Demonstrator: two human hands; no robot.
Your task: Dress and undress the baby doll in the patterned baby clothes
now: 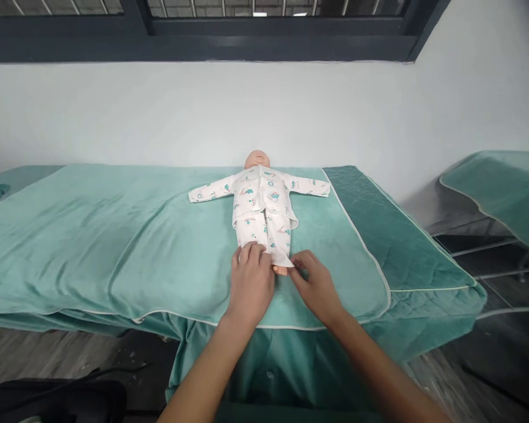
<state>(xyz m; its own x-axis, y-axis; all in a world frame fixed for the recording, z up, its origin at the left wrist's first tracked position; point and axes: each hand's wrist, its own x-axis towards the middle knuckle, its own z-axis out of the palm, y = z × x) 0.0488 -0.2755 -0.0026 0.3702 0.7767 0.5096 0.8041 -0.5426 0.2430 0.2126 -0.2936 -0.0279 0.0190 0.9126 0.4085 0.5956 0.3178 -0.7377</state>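
Observation:
A baby doll [257, 158] lies on its back, head toward the wall, arms spread wide. It wears a white printed jacket [260, 191] and matching white trousers [278, 238]. My right hand [312, 281] pinches the hem of the trouser leg on the right side, just above a bare doll foot [280, 270]. Over the lower part of the other trouser leg rests my left hand [252, 282], its fingers curled onto the cloth. That hand hides the doll's other foot, and its fingertips are partly hidden too.
The doll lies on a bed covered with a light green blanket [180, 252] over a darker green quilted cover [379, 217]. A white wall [158, 111] and a barred window [273, 35] stand behind. Another green-covered bed [506, 188] is at the right. A black bag [53, 399] sits at lower left.

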